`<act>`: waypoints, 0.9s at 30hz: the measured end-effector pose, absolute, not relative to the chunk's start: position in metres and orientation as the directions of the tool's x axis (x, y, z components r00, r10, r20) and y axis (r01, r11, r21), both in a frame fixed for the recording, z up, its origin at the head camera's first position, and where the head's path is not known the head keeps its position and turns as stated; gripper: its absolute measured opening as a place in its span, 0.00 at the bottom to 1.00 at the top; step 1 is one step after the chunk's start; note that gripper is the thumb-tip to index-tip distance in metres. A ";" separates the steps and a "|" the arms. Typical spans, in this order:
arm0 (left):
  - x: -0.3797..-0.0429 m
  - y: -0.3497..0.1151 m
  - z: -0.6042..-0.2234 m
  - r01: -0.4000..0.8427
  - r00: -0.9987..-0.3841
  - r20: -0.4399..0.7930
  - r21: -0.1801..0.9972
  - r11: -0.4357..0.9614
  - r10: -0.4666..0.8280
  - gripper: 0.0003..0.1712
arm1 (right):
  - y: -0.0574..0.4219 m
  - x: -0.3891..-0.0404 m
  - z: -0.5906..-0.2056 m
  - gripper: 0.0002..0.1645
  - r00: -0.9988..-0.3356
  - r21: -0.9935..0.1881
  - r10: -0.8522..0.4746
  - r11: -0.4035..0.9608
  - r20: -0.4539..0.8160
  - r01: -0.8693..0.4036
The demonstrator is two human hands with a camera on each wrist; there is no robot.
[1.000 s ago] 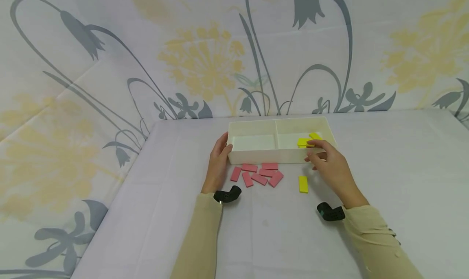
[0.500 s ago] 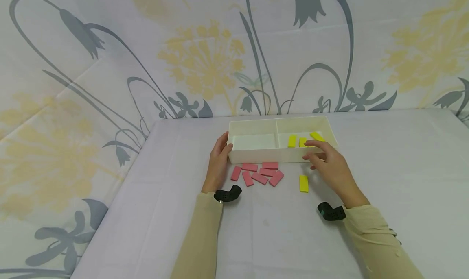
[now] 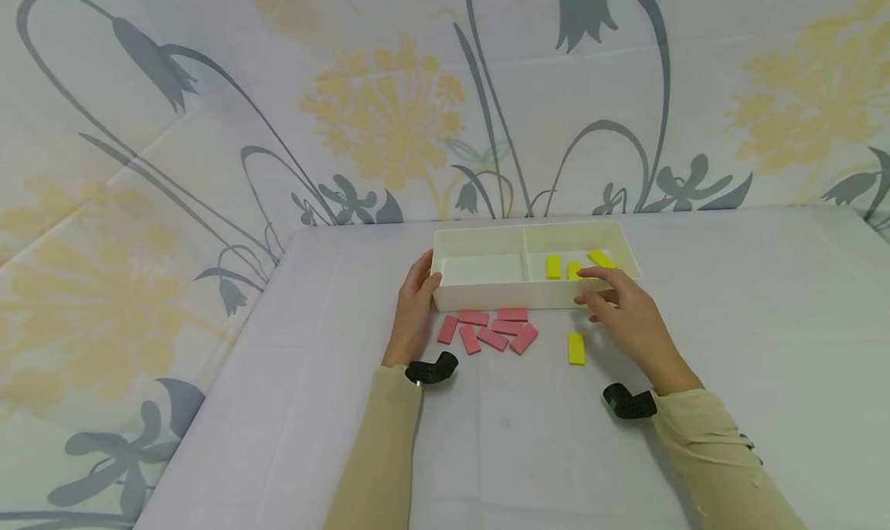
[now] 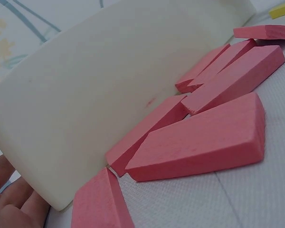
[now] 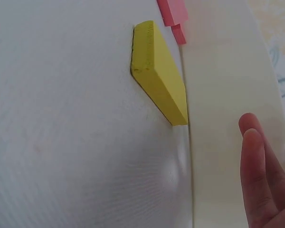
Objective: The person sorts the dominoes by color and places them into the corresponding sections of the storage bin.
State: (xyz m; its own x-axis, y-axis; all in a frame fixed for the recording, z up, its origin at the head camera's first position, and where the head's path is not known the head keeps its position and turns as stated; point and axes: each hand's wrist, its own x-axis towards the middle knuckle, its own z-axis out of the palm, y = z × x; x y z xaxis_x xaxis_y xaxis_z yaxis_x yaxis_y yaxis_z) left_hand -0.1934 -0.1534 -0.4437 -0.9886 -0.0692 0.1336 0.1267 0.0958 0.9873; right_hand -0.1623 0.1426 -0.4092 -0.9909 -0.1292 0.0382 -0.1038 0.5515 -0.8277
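Observation:
A white two-compartment box [image 3: 480, 297] stands on the white cloth. My left hand [image 3: 412, 306] holds its left end, thumb at the near corner; in the left wrist view the curled fingers [image 4: 14, 199] show beside that end. My right hand [image 3: 626, 314] hangs over the near wall of the right compartment. Its index finger reaches over the rim, while the other fingers [image 5: 256, 166] lie loosely in front of the wall. Yellow blocks [image 3: 552, 267] lie in the right compartment, one partly hidden by the near wall and fingertip. Another yellow block [image 3: 575, 348] rests on the cloth.
Several pink blocks [image 3: 492, 339] lie scattered on the cloth before the box, some close to its near wall. A patterned curtain [image 3: 389, 113] hangs behind the table. Black wrist cameras [image 3: 433, 369] sit at both wrists.
A yellow block in the right compartment has shifted left, near the divider, and lies apart from the others. Both hands have stayed nearly in place.

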 end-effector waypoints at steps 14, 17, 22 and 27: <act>-0.191 -0.154 -0.442 0.099 -0.992 0.106 0.990 0.097 -0.075 0.26 | 0.162 -0.194 -0.465 0.25 -0.977 -0.819 -0.051 0.537 0.207 -0.202; -0.188 -0.153 -0.436 0.093 -0.993 0.099 0.992 0.081 -0.070 0.26 | 0.165 -0.199 -0.472 0.28 -0.968 -0.819 -0.055 0.522 0.245 -0.237; -0.180 -0.149 -0.423 0.105 -0.992 0.111 0.990 0.095 -0.055 0.26 | 0.160 -0.183 -0.442 0.27 -0.966 -0.841 -0.100 0.476 0.239 -0.258; -0.177 -0.147 -0.418 0.113 -0.992 0.119 0.988 0.107 -0.049 0.26 | 0.151 -0.164 -0.410 0.21 -0.971 -0.864 -0.148 0.446 0.186 -0.233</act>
